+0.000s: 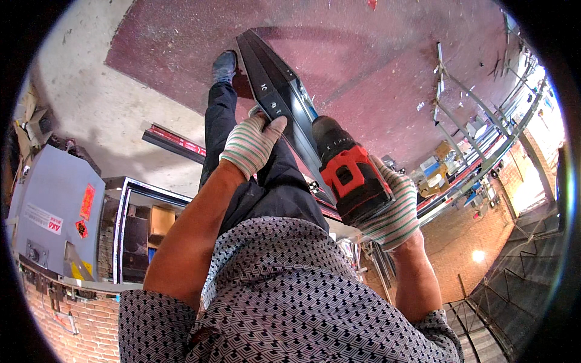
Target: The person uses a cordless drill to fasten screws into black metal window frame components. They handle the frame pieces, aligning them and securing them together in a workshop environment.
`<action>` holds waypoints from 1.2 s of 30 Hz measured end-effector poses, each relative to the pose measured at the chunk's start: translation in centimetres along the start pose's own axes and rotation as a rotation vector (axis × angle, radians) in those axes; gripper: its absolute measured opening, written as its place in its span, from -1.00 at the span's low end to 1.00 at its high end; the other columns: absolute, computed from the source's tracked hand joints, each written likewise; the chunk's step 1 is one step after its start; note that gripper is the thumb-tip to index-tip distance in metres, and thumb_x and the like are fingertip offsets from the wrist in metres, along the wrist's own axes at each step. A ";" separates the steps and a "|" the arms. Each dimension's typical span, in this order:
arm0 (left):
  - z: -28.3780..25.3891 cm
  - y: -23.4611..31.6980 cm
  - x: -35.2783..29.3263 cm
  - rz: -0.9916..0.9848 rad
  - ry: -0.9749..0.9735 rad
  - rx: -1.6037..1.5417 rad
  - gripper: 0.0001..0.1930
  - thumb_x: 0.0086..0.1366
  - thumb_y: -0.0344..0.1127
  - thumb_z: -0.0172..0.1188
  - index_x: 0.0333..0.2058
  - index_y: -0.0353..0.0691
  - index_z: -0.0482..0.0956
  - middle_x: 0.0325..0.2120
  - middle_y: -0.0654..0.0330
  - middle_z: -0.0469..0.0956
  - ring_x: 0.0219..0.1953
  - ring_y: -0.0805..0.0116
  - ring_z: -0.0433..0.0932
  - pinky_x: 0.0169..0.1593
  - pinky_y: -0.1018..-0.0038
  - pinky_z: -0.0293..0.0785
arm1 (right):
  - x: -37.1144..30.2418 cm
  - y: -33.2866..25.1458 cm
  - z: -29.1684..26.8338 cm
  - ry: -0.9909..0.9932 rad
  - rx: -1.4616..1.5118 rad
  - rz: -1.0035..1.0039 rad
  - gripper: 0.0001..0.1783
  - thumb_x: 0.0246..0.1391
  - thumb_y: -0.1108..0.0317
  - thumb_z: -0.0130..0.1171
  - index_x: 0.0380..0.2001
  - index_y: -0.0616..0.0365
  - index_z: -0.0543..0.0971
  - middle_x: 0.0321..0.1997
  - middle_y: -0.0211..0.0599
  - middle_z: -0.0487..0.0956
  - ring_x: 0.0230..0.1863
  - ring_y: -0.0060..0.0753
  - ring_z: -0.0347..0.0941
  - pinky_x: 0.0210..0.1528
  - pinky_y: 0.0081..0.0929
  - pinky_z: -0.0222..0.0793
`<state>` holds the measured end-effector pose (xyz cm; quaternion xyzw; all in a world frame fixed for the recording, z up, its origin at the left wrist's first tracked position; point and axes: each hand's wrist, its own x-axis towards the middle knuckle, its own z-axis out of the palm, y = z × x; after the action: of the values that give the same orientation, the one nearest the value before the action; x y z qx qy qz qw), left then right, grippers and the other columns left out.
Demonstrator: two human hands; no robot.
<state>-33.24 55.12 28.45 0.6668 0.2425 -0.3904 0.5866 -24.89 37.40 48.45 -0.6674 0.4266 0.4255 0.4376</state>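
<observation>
A long dark metal frame profile [278, 91] slants across in front of my legs, with a few small cut-outs on the face near my left hand. In a white glove with green stripes, my left hand [252, 140] grips the profile's edge, thumb on top and fingers partly hidden behind it. My right hand [393, 202], gloved alike, is wrapped round a red and black cordless drill [350, 172]. The drill's front end lies close beside the profile's right side; its tip is hidden, so I cannot tell whether it touches.
A grey machine cabinet [57, 212] stands at the left beside a white-edged frame [124, 227]. Red and dark profiles [175, 142] lie behind my leg. At the right are a metal rack [472, 106] and cardboard boxes [439, 175]. The floor [375, 78] is dark red.
</observation>
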 end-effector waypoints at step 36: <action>1.6 0.3 0.5 0.107 -0.005 0.030 -0.53 0.35 0.05 0.11 -0.28 -0.36 0.58 -0.44 -0.06 0.60 -0.39 0.08 0.56 -0.22 0.29 0.46 | 0.4 -0.9 -1.3 0.169 0.260 0.172 -0.65 0.14 0.50 0.18 0.01 0.29 0.53 -0.12 -0.33 0.62 -0.23 -0.56 0.59 -0.22 -0.60 0.60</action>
<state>-33.09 53.44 28.17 0.6868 0.1991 -0.3635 0.5971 -23.64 36.30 48.63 -0.5996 0.5687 0.3449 0.4450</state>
